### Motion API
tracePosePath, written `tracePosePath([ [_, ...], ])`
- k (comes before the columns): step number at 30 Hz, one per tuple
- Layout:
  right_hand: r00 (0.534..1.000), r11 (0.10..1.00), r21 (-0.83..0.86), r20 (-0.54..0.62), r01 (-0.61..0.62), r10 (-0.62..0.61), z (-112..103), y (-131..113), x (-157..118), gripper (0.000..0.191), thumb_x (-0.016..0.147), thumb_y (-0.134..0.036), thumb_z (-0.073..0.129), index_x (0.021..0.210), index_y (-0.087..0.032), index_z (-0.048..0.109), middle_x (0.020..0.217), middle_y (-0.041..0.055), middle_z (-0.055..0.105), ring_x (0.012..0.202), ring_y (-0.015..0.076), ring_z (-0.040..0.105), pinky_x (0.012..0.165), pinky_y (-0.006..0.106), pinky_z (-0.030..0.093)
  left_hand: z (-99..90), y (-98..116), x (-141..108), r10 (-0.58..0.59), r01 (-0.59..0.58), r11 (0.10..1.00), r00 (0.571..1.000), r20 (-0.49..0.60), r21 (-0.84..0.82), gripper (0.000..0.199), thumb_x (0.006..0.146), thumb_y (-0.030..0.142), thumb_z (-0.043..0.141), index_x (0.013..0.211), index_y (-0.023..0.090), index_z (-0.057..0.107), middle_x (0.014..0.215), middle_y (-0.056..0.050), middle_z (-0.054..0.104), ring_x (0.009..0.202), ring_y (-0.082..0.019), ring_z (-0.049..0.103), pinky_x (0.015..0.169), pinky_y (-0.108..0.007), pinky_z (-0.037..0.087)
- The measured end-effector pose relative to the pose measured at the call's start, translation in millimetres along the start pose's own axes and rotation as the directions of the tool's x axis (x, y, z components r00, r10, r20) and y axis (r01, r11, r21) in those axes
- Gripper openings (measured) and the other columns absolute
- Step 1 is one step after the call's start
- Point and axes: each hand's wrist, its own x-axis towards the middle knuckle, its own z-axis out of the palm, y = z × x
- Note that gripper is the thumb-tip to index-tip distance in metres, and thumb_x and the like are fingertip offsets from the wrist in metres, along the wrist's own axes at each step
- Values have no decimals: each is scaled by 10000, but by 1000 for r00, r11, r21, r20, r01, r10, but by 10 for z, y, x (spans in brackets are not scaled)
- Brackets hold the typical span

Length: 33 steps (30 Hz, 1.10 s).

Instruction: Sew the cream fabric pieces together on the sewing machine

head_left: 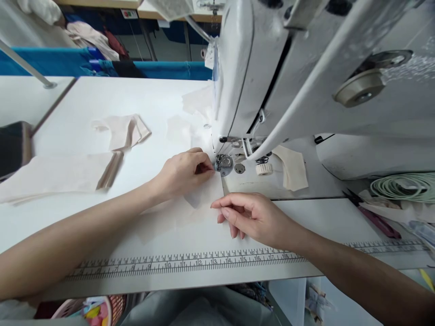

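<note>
A white sewing machine (234, 77) stands over the table, its presser foot and metal needle plate (224, 164) at the centre. My left hand (186, 170) is closed just left of the foot, fingertips pinched at thin pale fabric. That sheer fabric (200, 199) lies flat below the needle area, its right edge running down toward my right hand. My right hand (249, 215) is lower right of the foot, index finger and thumb near each other at the fabric's edge; whether they grip it is unclear.
Cut pale fabric pieces (68, 174) lie stacked at the left, with a folded piece (124, 131) behind. A beige scrap (292, 167) sits under the machine arm. Dark-handled snips (379, 219) and green cord (404, 186) are at the right. A measuring tape (200, 261) runs along the front edge.
</note>
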Motion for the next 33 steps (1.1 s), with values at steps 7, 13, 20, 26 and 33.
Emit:
tracePosePath([
  [7,1000,1000,-15,-1,-15,15,-8,-15,2,278,922,-282,462,1088,-135,629,882,39,638,547,64,560,454,195,473,30,4,7,-6,7,999,1000,-26,48,136,833,292,566,841,190,655,887,-2,599,706,-128,551,607,-260,383],
  [13,1000,999,-40,-2,-8,8,-7,-16,-7,271,932,-285,446,1067,-136,628,858,19,618,496,54,551,446,198,473,58,-11,-3,4,0,996,999,-44,86,148,836,313,555,837,196,647,883,-2,598,711,-135,554,605,-265,379],
  [20,994,935,-338,-2,105,-112,-106,-37,-38,272,962,-304,429,1015,-169,659,716,-20,608,487,58,551,456,184,421,51,-1,6,-2,5,994,1000,-30,106,151,842,314,551,853,204,655,917,0,611,733,-141,566,619,-265,385],
  [26,762,343,-917,-71,204,-643,-176,70,46,290,978,-212,396,1080,-137,657,855,49,683,679,110,594,541,222,407,27,10,5,-4,6,996,1000,-15,88,135,837,279,552,858,197,658,937,5,617,760,-140,577,646,-270,401],
  [33,754,94,-983,58,157,-655,-127,82,55,330,994,-242,410,1199,-98,624,847,45,630,615,90,537,520,228,401,23,15,10,-1,2,997,1000,-15,81,140,825,273,544,841,196,660,914,4,620,758,-137,585,642,-266,407],
])
